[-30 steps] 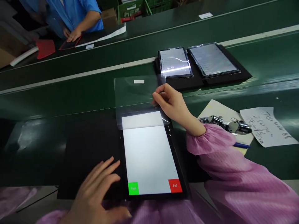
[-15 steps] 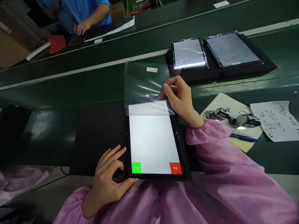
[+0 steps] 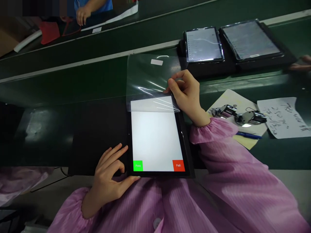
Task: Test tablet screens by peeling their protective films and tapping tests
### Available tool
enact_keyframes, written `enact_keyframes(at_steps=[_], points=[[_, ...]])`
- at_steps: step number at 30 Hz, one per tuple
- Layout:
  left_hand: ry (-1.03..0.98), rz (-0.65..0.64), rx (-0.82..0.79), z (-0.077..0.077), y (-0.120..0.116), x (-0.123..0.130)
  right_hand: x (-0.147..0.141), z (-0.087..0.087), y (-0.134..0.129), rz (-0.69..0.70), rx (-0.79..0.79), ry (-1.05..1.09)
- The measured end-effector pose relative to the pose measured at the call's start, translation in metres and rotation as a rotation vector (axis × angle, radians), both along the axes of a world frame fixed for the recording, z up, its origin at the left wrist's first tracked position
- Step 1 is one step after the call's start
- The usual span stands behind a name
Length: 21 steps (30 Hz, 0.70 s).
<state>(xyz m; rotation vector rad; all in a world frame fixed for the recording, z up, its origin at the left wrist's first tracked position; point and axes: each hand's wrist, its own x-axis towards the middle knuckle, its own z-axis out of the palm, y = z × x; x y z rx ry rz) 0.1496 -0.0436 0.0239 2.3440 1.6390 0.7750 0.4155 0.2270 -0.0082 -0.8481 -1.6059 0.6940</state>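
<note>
Change: left hand (image 3: 107, 171) drawn in from the black mat (image 3: 97, 136), thumb tip now at the tablet's lower edge; blurred fingers (image 3: 300, 66) newly at the far right edge of view, apart from both hands.
Left hand: half-curled and narrow, fingers over the mat, thumb reaching along the tablet (image 3: 155, 139); nothing held.
Right hand: narrow pinch, thumb and fingers on the clear film (image 3: 148, 74) near the tablet's upper right corner.
Tablet: flat on the mat, directly in front of the wearer, screen lit white.
Screen buttons: green Pass button (image 3: 137, 165) at lower left, red Fail button (image 3: 178, 165) at lower right.
Film: folded back from the tablet's top edge, lifted over the green belt (image 3: 73, 81), white label (image 3: 156, 62) on it.
Beyond: two more tablets (image 3: 203, 44) (image 3: 250, 39), side by side on a second black mat.
Right of the sleeve: metal fittings (image 3: 250, 118) and a blue pen (image 3: 249, 135) on a pale paper sheet (image 3: 233, 100), handwritten note (image 3: 279, 118) just beside.
Far belt: co-worker's hand (image 3: 82, 14) near a red pad (image 3: 48, 32).
</note>
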Motion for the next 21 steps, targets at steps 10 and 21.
enact_keyframes(at_steps=[10, 21], points=[[0.039, -0.03, 0.007, -0.001, 0.001, -0.002, 0.01, 0.005, -0.017, -0.122, 0.112, -0.011], [0.017, -0.044, 0.048, -0.005, 0.004, -0.003, 0.018, 0.02, -0.064, -0.182, 0.17, -0.041]])
